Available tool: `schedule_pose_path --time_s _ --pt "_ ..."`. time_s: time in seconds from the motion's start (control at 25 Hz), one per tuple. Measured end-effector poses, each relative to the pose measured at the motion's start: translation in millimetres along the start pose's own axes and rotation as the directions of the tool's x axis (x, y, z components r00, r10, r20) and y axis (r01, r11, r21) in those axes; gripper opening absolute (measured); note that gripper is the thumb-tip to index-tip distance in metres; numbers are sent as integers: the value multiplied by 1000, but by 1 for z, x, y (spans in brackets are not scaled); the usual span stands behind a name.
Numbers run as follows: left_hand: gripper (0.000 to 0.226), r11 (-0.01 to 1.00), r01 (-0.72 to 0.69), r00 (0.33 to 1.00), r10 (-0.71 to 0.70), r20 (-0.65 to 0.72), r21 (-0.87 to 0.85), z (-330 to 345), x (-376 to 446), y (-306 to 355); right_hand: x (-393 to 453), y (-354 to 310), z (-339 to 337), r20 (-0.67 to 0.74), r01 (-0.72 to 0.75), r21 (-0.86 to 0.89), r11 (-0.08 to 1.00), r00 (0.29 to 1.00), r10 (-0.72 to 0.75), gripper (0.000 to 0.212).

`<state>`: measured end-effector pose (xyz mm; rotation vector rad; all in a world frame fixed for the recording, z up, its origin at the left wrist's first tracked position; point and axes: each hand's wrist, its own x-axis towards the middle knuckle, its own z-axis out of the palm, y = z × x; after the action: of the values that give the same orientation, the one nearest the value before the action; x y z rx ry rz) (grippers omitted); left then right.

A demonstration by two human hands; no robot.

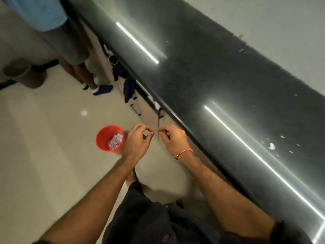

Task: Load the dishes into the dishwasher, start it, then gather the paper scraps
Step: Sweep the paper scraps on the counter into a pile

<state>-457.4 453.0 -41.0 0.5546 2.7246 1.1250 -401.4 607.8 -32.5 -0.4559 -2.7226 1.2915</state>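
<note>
A red cup-shaped container holds white and pink paper scraps; it appears to stand on the pale floor just left of my left hand. My left thumb and forefinger meet in a pinch. My right hand, with a red thread bracelet on its wrist, is pinched too, its fingertips nearly touching the left ones. Whether a scrap sits between the fingers is too small to tell. More white scraps and a red bit lie on the dark countertop to the right.
The counter runs diagonally along a grey wall. Below it are cabinet drawers with dark handles and a hanging dark blue cloth. Another person stands at the upper left in blue shoes. A grey bin is at the far left.
</note>
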Motion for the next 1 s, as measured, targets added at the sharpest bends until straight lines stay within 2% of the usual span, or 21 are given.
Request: schedule_pose_path --time_s 0.16,0.32,0.56,0.64,0.72,0.8,0.92,1.0 --pt "6 978 -200 973 206 105 -65 42 -10 99 -51 31 -103 -264 -102 108 989 956 128 13" --pt "6 938 -333 913 346 216 -96 83 -14 174 -91 67 -180 -447 -209 179 961 853 269 12" --pt "12 869 -464 796 493 352 -171 145 -13 250 -148 123 -242 -580 -334 194 922 719 383 17" --pt "14 846 -512 728 521 447 -151 169 -12 260 -163 146 -250 -529 -422 101 901 744 408 21" --pt "18 800 -595 636 525 565 -74 192 -13 260 -171 165 -249 -384 -488 -68 870 818 429 24" --pt "26 733 -680 585 525 618 21 210 -13 254 -173 176 -240 -269 -476 -213 853 868 417 28" --pt "38 622 -773 557 574 600 123 231 -3 256 -157 181 -234 -279 -434 -312 845 892 355 35" --pt "42 582 -807 506 596 623 99 241 10 267 -138 183 -246 -298 -435 -305 847 889 349 36"
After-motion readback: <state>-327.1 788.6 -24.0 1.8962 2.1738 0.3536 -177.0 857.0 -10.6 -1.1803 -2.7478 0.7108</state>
